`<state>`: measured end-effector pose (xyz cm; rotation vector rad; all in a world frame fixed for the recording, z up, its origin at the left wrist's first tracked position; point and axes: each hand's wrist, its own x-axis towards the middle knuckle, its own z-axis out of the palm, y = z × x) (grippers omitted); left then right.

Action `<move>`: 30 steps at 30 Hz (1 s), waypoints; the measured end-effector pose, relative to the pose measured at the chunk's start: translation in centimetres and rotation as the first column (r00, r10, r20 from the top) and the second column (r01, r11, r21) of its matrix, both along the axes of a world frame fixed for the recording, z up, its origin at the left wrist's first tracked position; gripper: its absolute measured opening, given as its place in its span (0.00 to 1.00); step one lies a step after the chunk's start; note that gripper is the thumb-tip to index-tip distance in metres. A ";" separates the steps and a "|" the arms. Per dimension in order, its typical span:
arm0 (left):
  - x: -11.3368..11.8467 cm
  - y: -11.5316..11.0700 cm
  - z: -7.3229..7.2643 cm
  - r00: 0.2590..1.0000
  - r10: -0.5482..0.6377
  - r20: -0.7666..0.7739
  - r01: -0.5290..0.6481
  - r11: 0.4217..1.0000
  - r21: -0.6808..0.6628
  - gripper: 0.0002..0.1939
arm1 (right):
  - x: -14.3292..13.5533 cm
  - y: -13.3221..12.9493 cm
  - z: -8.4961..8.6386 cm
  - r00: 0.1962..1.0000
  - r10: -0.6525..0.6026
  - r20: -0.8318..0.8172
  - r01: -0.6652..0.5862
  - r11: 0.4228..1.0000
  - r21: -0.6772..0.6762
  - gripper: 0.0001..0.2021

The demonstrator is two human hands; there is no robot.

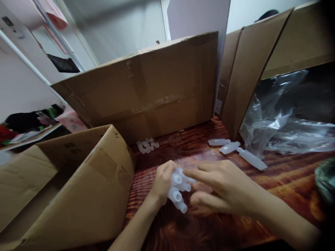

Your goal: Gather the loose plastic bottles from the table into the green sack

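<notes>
My left hand [164,183] is wrapped round a bunch of several translucent white plastic tubes [177,195], their open necks turned toward me and to the right. Just right of the bunch is my right hand [220,188], thumb and index finger spread apart; the index fingertip reaches the upper tubes, and whether it touches one I cannot tell. Further back on the right, three loose plastic tubes [252,159] of the same look lie on the dark wooden table [209,226]. A cluster of small translucent caps [147,145] lies behind my left hand.
An open cardboard box [104,188] stands at the left. A large upright cardboard panel [157,87] closes off the back. At the right, another cardboard box [251,66] has a clear plastic bag [274,122] spilling from it. A greenish object [326,177] sits at the right edge.
</notes>
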<state>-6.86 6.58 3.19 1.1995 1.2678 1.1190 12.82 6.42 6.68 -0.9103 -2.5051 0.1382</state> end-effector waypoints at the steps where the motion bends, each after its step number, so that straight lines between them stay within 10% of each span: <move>1: 0.0 0.0 0.0 1.000 0.006 0.000 -0.006 1.000 -0.004 0.14 | 0.1 0.1 0.1 1.000 -0.012 0.001 0.012 1.000 -0.015 0.18; 12: 0.0 0.2 -0.4 0.994 0.059 0.095 -0.060 0.998 0.001 0.13 | -2.8 -0.1 -2.0 0.994 -0.106 -0.028 0.104 0.993 -0.058 0.11; 16: 0.2 0.0 -0.5 0.989 0.083 0.123 -0.083 0.997 -0.001 0.12 | -3.3 -0.1 -2.3 0.966 -0.186 -0.180 0.136 0.956 -0.259 0.12; 19: 0.3 0.1 -0.7 0.986 0.093 0.140 -0.091 0.996 -0.018 0.12 | -2.9 0.5 -2.2 0.850 -0.335 -0.406 0.059 0.828 -0.558 0.10; 24: 0.5 0.3 -1.0 0.976 0.145 0.165 -0.134 0.988 -0.072 0.13 | -1.7 1.9 -2.4 0.684 -0.651 -0.329 -0.052 0.406 -0.912 0.07; 30: 0.6 0.4 -1.0 0.968 0.201 0.149 -0.192 0.979 -0.073 0.14 | -0.7 2.0 -1.5 0.819 -0.436 -0.373 0.167 0.803 -0.572 0.25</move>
